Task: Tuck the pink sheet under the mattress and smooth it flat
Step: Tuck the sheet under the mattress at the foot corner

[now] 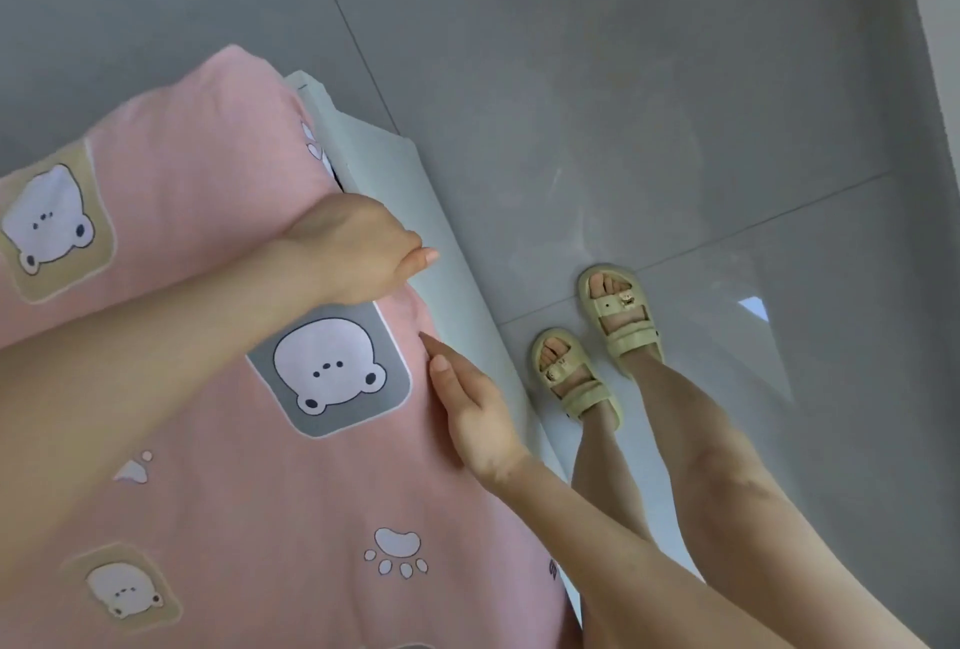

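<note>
The pink sheet (218, 492), printed with white bears and paw marks, covers the mattress top across the left half of the view. A white side strip of the bed (395, 170) runs beside the sheet's right edge. My left hand (358, 248) reaches over that edge, one fingertip pointing onto the white strip, the other fingers hidden beneath the hand. My right hand (472, 414) lies flat on the sheet's edge, closer to me, with fingers straight and pointing along the edge. The sheet looks smooth around both hands.
Grey floor tiles (623, 102) fill the right and top of the view. My feet in pale yellow sandals (597, 341) stand on the floor close to the bed's side. A white wall edge (940, 24) shows at the far right.
</note>
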The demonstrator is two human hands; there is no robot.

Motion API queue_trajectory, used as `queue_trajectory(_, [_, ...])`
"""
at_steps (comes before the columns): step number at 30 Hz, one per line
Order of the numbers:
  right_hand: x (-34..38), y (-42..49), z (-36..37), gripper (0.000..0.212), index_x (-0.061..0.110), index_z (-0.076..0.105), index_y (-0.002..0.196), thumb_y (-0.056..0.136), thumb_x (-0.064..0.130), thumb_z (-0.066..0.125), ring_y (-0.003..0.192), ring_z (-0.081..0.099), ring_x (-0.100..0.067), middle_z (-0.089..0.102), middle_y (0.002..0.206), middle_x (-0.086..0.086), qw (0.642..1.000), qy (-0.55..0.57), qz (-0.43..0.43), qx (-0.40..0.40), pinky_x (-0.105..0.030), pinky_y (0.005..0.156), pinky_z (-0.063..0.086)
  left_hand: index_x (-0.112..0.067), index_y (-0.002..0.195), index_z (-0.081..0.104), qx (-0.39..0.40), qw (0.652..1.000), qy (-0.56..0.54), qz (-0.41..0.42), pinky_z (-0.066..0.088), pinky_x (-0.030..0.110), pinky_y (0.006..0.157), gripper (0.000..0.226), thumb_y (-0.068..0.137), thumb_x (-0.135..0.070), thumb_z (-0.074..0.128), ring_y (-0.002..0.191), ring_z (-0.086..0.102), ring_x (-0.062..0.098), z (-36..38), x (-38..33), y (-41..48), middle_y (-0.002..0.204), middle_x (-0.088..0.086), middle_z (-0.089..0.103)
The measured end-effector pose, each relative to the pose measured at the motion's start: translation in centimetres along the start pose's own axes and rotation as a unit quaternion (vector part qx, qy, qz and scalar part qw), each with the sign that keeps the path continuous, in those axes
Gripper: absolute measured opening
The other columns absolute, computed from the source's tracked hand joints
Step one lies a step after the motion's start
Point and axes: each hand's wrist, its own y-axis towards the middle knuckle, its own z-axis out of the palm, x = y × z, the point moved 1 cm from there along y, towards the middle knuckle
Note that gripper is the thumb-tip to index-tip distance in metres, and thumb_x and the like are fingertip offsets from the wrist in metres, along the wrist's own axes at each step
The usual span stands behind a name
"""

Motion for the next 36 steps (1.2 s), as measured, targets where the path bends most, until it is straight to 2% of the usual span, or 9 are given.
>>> queue_trajectory(3, [-1.2, -0.5, 1.0, 0.050, 0.024, 0.047, 0.138, 0.096, 0.045, 0.030, 0.132, 0.039, 0.000, 0.048, 0.142, 0.012, 0.997, -0.025, -0.066, -0.032, -0.025, 0.114, 0.027, -0.023, 0.065, 0.038, 0.002, 0.999, 0.040, -0.001, 0.036, 0.032, 0.076, 0.047, 0.099, -0.041, 0.011, 0.082, 0.055, 0.024, 0.1, 0.0, -0.5, 0.086, 0.001, 0.065])
queue_trajectory(7, [-1.2, 0.1, 1.4, 0.046, 0.021, 0.056, 0.128, 0.096, 0.042, 0.030, 0.122, 0.048, -0.003, 0.057, 0.131, 0.011, 0.994, 0.005, -0.096, -0.052, -0.025, 0.107, 0.034, -0.028, 0.096, 0.055, 0.105, 0.980, 0.169, -0.015, 0.024, 0.036, 0.094, 0.054, 0.099, -0.041, 0.003, 0.080, 0.052, 0.019, -0.5, -0.9, 0.2, 0.072, -0.007, 0.054])
queue_trajectory(11, [-0.9, 2.1, 0.3, 0.055, 0.030, 0.051, 0.134, 0.093, 0.058, 0.028, 0.127, 0.046, -0.002, 0.052, 0.137, 0.014, 0.992, 0.104, -0.001, 0.077, -0.033, 0.114, 0.030, -0.027, 0.091, 0.052, 0.139, 0.973, 0.179, -0.031, 0.021, 0.039, 0.099, 0.053, 0.098, -0.042, 0.001, 0.078, 0.044, 0.020, -1.0, -1.8, -0.3, 0.063, -0.006, 0.040])
queue_trajectory(16, [-0.1, 4.8, 1.7, 0.067, 0.037, 0.052, 0.130, 0.081, 0.077, 0.030, 0.118, 0.058, -0.015, 0.062, 0.128, 0.005, 0.958, 0.165, 0.103, 0.209, -0.040, 0.109, 0.038, -0.023, 0.085, 0.054, 0.066, 0.992, 0.099, -0.035, 0.018, 0.042, 0.109, 0.056, 0.096, -0.045, 0.005, 0.092, 0.056, 0.022, -1.4, -0.9, -1.1, 0.063, -0.004, 0.044])
queue_trajectory(19, [-0.8, 5.1, 1.1, 0.067, 0.031, 0.050, 0.134, 0.089, 0.071, 0.019, 0.121, 0.056, -0.017, 0.059, 0.131, 0.005, 0.955, 0.172, 0.143, 0.192, -0.036, 0.107, 0.040, -0.015, 0.085, 0.062, -0.094, 0.994, 0.057, -0.010, 0.020, 0.046, 0.111, 0.057, 0.090, -0.048, 0.016, 0.092, 0.061, 0.027, -1.1, -0.3, -2.0, 0.074, 0.003, 0.062])
queue_trajectory(22, [-2.3, 3.4, -1.0, 0.071, 0.028, 0.065, 0.110, 0.091, 0.069, 0.010, 0.113, 0.061, -0.017, 0.067, 0.116, 0.002, 0.962, 0.115, 0.192, 0.156, -0.032, 0.101, 0.043, -0.010, 0.098, 0.065, -0.270, 0.961, 0.052, -0.012, 0.019, 0.051, 0.110, 0.036, 0.090, -0.037, 0.042, 0.106, 0.058, 0.031, -0.4, -1.4, -4.8, 0.110, 0.011, 0.066])
queue_trajectory(27, [-6.9, -2.1, -5.6, 0.063, 0.016, 0.067, 0.104, 0.099, 0.053, 0.017, 0.099, 0.068, -0.020, 0.072, 0.106, -0.008, 0.981, 0.098, 0.166, -0.019, -0.034, 0.095, 0.049, -0.024, 0.128, 0.054, -0.173, 0.981, 0.048, -0.070, 0.009, 0.065, 0.109, 0.054, 0.089, -0.055, 0.033, 0.136, 0.031, 0.035, 4.2, -4.1, -9.3, 0.145, 0.014, 0.042])
queue_trajectory(31, [-9.7, -5.5, -4.4, 0.056, 0.026, 0.064, 0.117, 0.098, 0.055, 0.021, 0.113, 0.058, -0.005, 0.066, 0.119, 0.011, 0.974, 0.060, 0.209, 0.058, -0.029, 0.104, 0.041, -0.027, 0.106, 0.069, -0.153, 0.984, 0.061, -0.071, 0.009, 0.071, 0.105, 0.041, 0.093, -0.045, 0.035, 0.131, 0.041, 0.033, 5.9, -3.9, -5.2, 0.125, 0.005, 0.061])
queue_trajectory(36, [-11.7, -5.8, -2.4, 0.068, 0.040, 0.056, 0.124, 0.072, 0.080, 0.035, 0.122, 0.049, -0.003, 0.058, 0.125, 0.023, 0.972, 0.042, 0.232, 0.020, -0.033, 0.114, 0.028, -0.020, 0.079, 0.075, -0.260, 0.962, 0.031, -0.081, 0.005, 0.065, 0.109, 0.043, 0.094, -0.032, 0.037, 0.111, 0.057, 0.030, 5.7, -3.5, -3.5, 0.092, 0.000, 0.071])
